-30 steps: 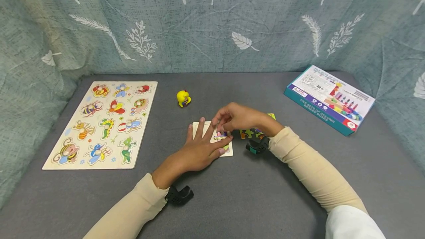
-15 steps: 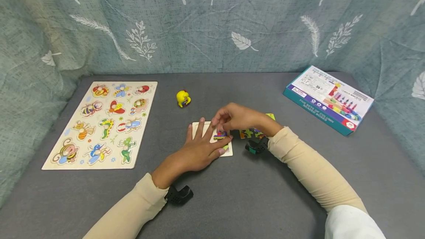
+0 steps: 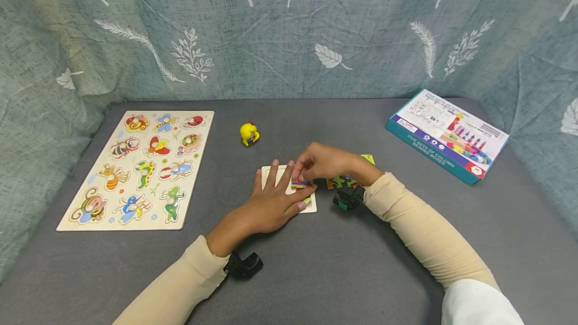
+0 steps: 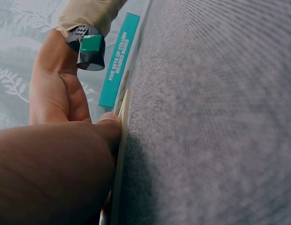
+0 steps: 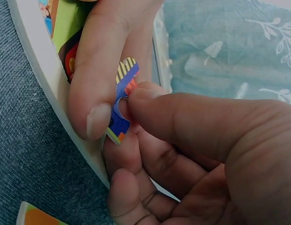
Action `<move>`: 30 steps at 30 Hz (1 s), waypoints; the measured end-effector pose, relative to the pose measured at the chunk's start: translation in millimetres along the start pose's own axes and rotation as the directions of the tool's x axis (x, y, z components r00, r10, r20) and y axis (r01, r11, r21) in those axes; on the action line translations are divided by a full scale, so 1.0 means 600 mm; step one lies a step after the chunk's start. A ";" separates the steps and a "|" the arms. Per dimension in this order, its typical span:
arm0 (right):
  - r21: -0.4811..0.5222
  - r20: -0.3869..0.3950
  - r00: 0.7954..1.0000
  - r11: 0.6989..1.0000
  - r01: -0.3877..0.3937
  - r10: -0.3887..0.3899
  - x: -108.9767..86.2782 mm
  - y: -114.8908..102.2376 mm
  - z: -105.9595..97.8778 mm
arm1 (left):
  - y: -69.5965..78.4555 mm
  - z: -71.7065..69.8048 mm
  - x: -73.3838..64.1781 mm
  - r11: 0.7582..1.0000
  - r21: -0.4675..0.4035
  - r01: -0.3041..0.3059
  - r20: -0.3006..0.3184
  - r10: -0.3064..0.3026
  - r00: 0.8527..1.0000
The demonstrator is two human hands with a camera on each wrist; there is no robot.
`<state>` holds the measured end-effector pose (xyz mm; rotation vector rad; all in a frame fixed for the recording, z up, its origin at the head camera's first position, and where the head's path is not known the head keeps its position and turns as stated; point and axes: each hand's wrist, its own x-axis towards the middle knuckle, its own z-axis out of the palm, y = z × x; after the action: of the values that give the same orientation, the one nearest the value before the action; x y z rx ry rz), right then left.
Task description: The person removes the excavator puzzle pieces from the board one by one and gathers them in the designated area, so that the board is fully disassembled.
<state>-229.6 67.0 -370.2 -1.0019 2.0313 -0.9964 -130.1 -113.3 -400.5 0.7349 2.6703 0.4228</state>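
Observation:
My left hand [image 3: 266, 209] lies spread over a small cream puzzle board [image 3: 311, 208], fingers straight, holding it against the table. Above that board my right hand [image 3: 322, 160] pinches a jigsaw piece [image 5: 120, 125] between thumb and fingers. The piece is blue with yellow-and-black stripes and a bit of red, and it is tilted in the right wrist view. Beside it, a finger of the left hand covers part of the board's green and red picture. In the left wrist view the left thumb [image 4: 109, 119] rests on the board's edge, and the picture is hidden.
Loose green and yellow jigsaw pieces [image 3: 336, 182] lie under the right wrist. A large insect peg board [image 3: 108, 157] stands at the left, with a yellow toy figure [image 3: 249, 134] at the back. A teal-sided box [image 3: 447, 137] sits at the back right.
My right hand has shifted slightly right and toward me, and the jigsaw piece in it has tipped, its stripes showing more. The left hand has stayed put.

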 end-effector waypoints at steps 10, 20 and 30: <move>-0.019 -0.037 0.999 1.000 -0.008 0.008 0.000 0.002 0.000 | -0.001 -0.001 -0.002 1.000 0.001 -0.003 -0.007 0.003 1.000; 0.018 -0.116 0.993 1.000 0.025 -0.023 -0.003 0.009 -0.005 | -0.001 0.000 -0.002 1.000 0.003 -0.007 -0.005 0.007 1.000; 0.026 -0.145 0.989 0.999 0.020 -0.016 -0.012 0.012 -0.016 | 0.000 0.001 0.000 1.000 0.009 0.009 0.002 -0.009 1.000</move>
<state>-236.0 79.3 -370.1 -0.9595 2.1229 -1.1328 -129.8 -113.5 -400.8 0.7249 2.6747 0.4079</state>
